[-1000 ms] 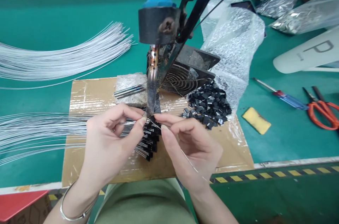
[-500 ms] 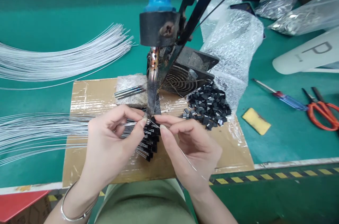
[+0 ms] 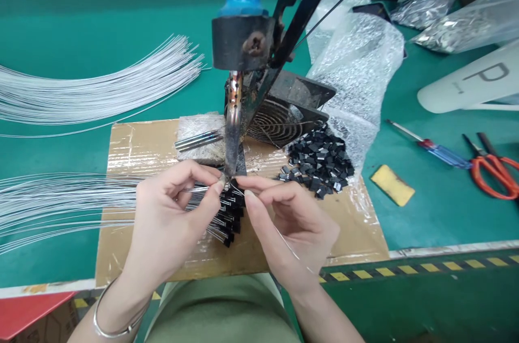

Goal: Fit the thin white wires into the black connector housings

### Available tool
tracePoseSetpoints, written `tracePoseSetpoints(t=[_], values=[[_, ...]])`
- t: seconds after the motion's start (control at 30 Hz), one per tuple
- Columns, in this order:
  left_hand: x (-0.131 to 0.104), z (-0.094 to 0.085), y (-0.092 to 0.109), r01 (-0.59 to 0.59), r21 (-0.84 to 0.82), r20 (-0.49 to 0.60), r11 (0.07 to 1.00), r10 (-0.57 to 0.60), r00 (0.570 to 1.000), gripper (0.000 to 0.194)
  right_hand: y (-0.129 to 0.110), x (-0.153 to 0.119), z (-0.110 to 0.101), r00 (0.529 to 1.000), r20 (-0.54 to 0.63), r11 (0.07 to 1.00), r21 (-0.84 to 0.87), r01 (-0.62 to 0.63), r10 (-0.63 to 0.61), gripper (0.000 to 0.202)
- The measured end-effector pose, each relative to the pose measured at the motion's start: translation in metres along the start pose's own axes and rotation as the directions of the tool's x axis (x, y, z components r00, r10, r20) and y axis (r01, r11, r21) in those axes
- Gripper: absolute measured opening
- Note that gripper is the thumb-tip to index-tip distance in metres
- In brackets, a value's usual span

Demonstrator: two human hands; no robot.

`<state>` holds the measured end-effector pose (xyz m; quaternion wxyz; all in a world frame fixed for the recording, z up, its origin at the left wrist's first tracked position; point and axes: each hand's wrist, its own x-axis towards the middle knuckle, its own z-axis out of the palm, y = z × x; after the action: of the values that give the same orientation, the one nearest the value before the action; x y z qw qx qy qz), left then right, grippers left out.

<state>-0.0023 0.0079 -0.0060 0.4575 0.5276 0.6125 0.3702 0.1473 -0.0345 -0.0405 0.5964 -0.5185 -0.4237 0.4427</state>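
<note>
Under the tip of a clamped blue-handled soldering iron, both my hands meet with pinched fingers. My left hand pinches a small piece at the tip, too small to make out. Between the thumb and index finger of my right hand is a thin wire, which trails back across the palm. Beneath and between the hands lie black-ended white wires, their black ends bunched on the cardboard. A pile of small black parts sits to the right.
Behind the iron stands a black fan. Another white wire bundle lies at left. At right are bubble wrap, a yellow sponge, a screwdriver, orange-handled scissors and a white cup.
</note>
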Motion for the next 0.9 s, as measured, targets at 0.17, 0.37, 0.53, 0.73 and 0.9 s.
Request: tracePoseSetpoints(t=[0.17, 0.37, 0.53, 0.73, 0.9], values=[[0.0002, 0.0012, 0.0034, 0.0, -0.019, -0.019, 1.0, 0.0, 1.0, 0.01, -0.0002, 0.0002, 0.0007, 1.0, 0.0, 1.0, -0.006, 0.01, -0.01, 0.017], [-0.0011, 0.0016, 0.0058, 0.011, -0.024, -0.047, 1.0, -0.012, 0.999, 0.01, -0.0003, -0.0007, 0.001, 1.0, 0.0, 0.999, 0.033, 0.011, -0.011, 0.02], [0.0, -0.0002, 0.0001, -0.012, -0.006, -0.005, 1.0, 0.012, 1.0, 0.009, 0.0005, -0.0003, 0.0003, 1.0, 0.003, 1.0, 0.023, 0.013, -0.013, 0.019], [0.0003, -0.0017, -0.0019, -0.015, 0.021, 0.0, 1.0, 0.015, 1.0, 0.01, 0.0004, -0.0005, 0.0006, 1.0, -0.007, 1.0, 0.0, 0.023, -0.023, 0.02], [-0.0012, -0.002, -0.0018, -0.03, 0.007, -0.002, 1.0, 0.03, 1.0, 0.01, 0.001, 0.0005, 0.0019, 0.999, -0.009, 0.999, 0.014, 0.036, -0.036, 0.02]])
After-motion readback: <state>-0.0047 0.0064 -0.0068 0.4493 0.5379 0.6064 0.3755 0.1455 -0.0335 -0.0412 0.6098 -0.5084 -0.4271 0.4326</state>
